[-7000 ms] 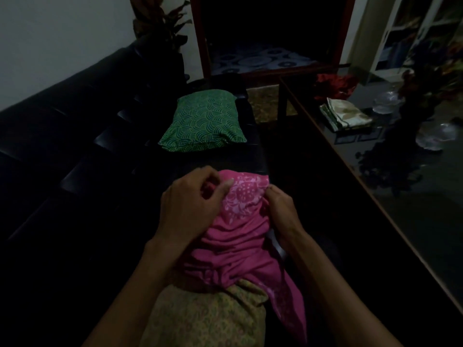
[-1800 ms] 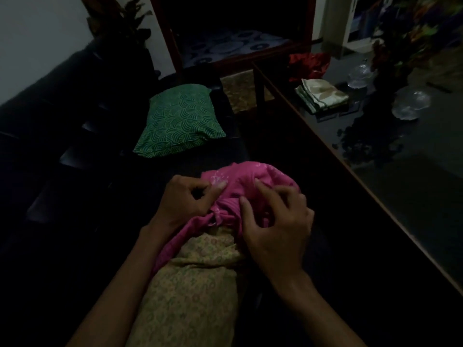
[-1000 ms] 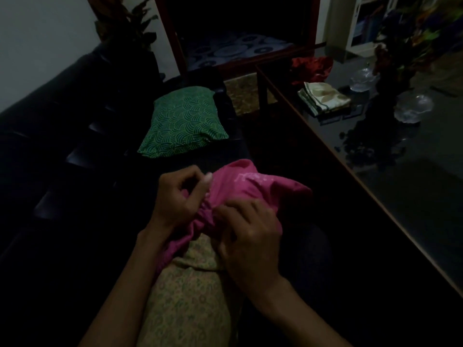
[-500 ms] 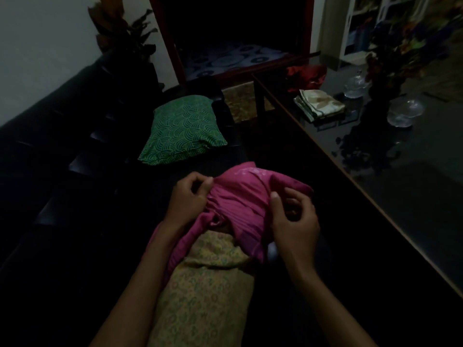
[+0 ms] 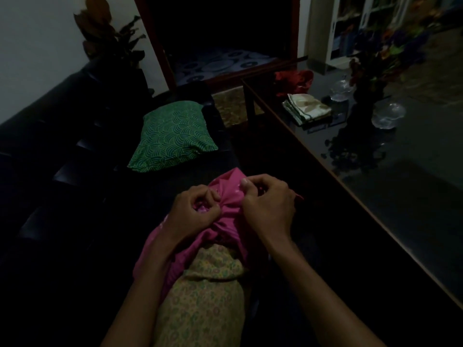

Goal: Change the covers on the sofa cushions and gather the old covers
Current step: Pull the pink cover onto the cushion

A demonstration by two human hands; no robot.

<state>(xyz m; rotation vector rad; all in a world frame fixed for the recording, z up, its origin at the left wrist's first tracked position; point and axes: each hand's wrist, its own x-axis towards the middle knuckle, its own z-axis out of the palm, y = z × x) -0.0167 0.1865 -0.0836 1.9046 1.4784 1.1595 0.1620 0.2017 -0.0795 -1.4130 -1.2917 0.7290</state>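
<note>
A cushion with a yellow-green patterned surface (image 5: 200, 301) lies lengthwise in front of me on the black sofa (image 5: 62, 171). A pink cover (image 5: 228, 196) is bunched over its far end. My left hand (image 5: 198, 209) grips a fold of the pink cover on the left, fingers curled tight. My right hand (image 5: 268, 204) pinches the gathered pink cloth on the right, close beside the left hand. A green patterned cushion (image 5: 172, 139) lies farther along the sofa seat.
A dark glass table (image 5: 375, 196) runs along the right, its wooden edge close to my right arm. On it lie a folded pale cloth (image 5: 307, 110), a red cloth (image 5: 294, 80), a vase of flowers (image 5: 368, 88) and glass dishes (image 5: 387, 115). A plant (image 5: 107, 38) stands behind the sofa.
Both hands have drawn closer together and gathered the pink cover into a tighter bunch at the cushion's far end. Seven seconds ago the cover was spread wider over the end.
</note>
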